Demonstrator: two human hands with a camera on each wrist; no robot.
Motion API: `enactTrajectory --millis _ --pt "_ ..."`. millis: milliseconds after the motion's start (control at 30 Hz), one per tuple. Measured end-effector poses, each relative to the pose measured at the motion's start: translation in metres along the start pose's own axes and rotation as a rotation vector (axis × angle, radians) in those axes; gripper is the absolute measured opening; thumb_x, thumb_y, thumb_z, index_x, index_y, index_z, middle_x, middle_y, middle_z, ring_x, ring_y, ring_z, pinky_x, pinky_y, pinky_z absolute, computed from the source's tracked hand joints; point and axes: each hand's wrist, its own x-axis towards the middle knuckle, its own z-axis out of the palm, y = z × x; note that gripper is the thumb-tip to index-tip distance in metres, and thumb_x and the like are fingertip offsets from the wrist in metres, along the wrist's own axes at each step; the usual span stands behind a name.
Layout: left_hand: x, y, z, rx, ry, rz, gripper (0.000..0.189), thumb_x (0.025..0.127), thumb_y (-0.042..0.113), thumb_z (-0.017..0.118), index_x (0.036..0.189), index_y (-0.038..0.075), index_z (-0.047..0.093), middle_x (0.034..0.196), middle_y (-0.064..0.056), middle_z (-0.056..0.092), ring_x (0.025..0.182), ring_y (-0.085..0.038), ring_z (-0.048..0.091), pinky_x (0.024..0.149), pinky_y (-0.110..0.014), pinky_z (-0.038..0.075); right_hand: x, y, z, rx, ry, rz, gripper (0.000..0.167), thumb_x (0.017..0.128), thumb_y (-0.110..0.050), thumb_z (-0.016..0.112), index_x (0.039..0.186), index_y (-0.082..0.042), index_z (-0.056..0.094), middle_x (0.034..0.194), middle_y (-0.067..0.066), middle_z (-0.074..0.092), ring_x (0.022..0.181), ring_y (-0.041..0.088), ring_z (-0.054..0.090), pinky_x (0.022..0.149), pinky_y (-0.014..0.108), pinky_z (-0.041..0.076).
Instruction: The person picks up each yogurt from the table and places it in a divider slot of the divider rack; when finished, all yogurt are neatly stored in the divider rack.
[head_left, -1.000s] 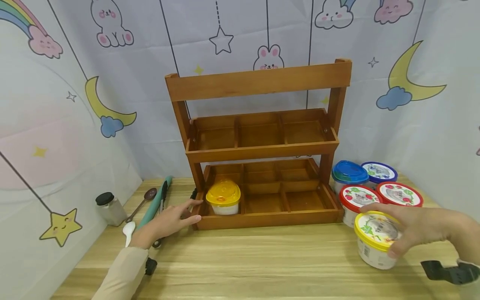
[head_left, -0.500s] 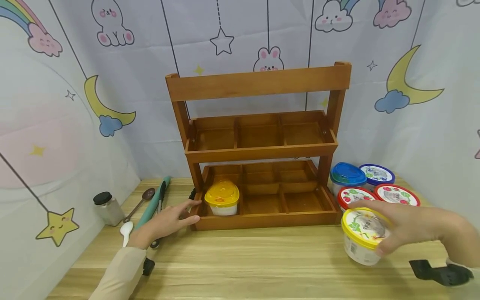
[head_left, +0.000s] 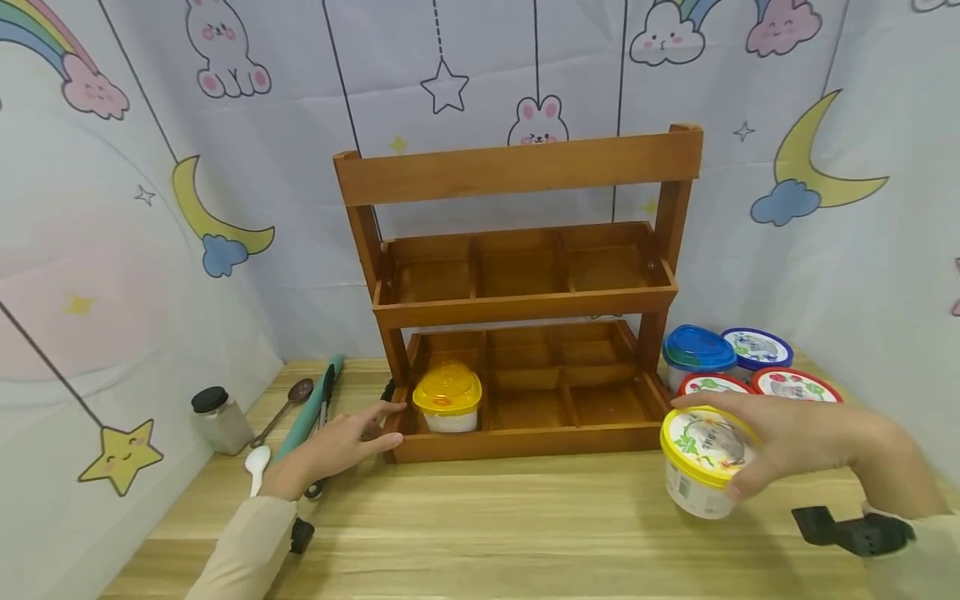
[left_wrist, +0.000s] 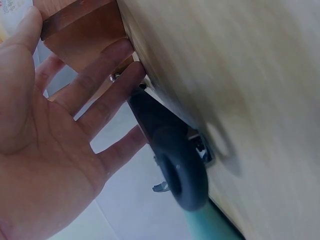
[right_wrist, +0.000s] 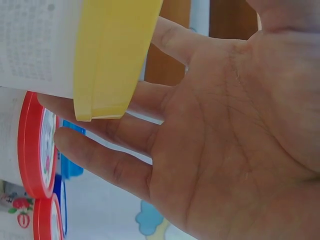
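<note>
My right hand (head_left: 810, 442) grips a white tub (head_left: 697, 496) by its yellow printed lid (right_wrist: 112, 55), thumb on the near side and fingers over the far side. The tub tilts slightly, close over the table in front of the rack's right end. My left hand (head_left: 337, 450) touches the lower left corner of a two-tier brown wooden rack (head_left: 517, 167), its fingers extended. Another tub with a domed yellow lid (head_left: 447, 390) sits in the rack's front left compartment. In the left wrist view a black handle (left_wrist: 182, 175) lies beyond the left fingers.
Tubs with red lids (head_left: 798, 385) and blue lids (head_left: 699, 346) cluster right of the rack, partly behind my right hand. At the left stand a black-capped jar (head_left: 223, 425), a brown ladle (head_left: 300, 390), a white spoon (head_left: 257, 460) and a teal utensil (head_left: 300, 425).
My right hand has carried the yellow-lidded tub leftward and slightly away from me, toward the rack's right end. The left hand has stayed at the rack's corner.
</note>
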Motion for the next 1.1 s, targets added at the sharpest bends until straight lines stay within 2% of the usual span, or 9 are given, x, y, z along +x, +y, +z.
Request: enactTrajectory --millis 267,367,467,700,933,1100 --pt "0.001 0.002 0.001 -0.018 -0.003 0.009 0.059 0.100 0.052 0.055 0.150 0.022 0.045 0.110 -0.001 0.071 0.097 -0.019 0.067 0.081 -0.045 0.053 0.010 -0.006 -0.002 -0.012 0.023 -0.080 0.092 0.072 -0.027 0.085 0.151 -0.017 0.039 0.136 0.008 0.048 0.110 0.027 0.047 0.076 0.029 0.048" --pt "0.000 0.002 0.001 -0.024 -0.007 0.008 0.059 0.101 0.052 0.054 0.150 0.022 0.045 0.113 -0.002 0.071 0.100 -0.021 0.066 0.082 -0.046 0.053 0.017 -0.010 -0.003 -0.011 0.032 -0.101 0.091 0.073 -0.028 0.085 0.151 -0.016 0.040 0.139 0.008 0.048 0.113 0.027 0.047 0.077 0.030 0.049" --pt "0.000 0.003 0.001 -0.026 -0.014 0.014 0.060 0.101 0.053 0.054 0.150 0.021 0.044 0.115 -0.003 0.070 0.102 -0.022 0.066 0.083 -0.046 0.053 0.024 -0.016 -0.005 0.023 0.022 -0.109 0.089 0.073 -0.026 0.085 0.151 -0.017 0.041 0.134 0.007 0.052 0.110 0.027 0.049 0.078 0.031 0.050" --pt "-0.001 0.004 0.000 -0.015 -0.006 0.019 0.058 0.101 0.050 0.055 0.149 0.018 0.046 0.110 0.000 0.070 0.097 -0.018 0.065 0.080 -0.043 0.053 0.046 -0.032 -0.007 0.099 -0.032 -0.082 0.085 0.079 -0.029 0.083 0.152 -0.021 0.038 0.126 0.008 0.052 0.108 0.030 0.050 0.079 0.040 0.050" --pt "0.001 0.000 -0.001 -0.009 -0.004 0.028 0.058 0.101 0.049 0.055 0.149 0.017 0.047 0.102 0.004 0.069 0.091 -0.013 0.063 0.078 -0.041 0.052 0.070 -0.045 -0.006 0.160 0.004 -0.098 0.082 0.082 -0.032 0.082 0.150 -0.021 0.039 0.123 0.009 0.053 0.107 0.030 0.051 0.080 0.042 0.051" --pt "0.002 0.000 0.000 -0.013 0.006 0.038 0.058 0.101 0.048 0.056 0.148 0.016 0.047 0.100 0.004 0.069 0.089 -0.013 0.064 0.078 -0.041 0.052 0.086 -0.055 -0.002 0.177 0.041 -0.158 0.081 0.081 -0.031 0.083 0.148 -0.023 0.040 0.124 0.008 0.054 0.108 0.030 0.052 0.081 0.041 0.053"
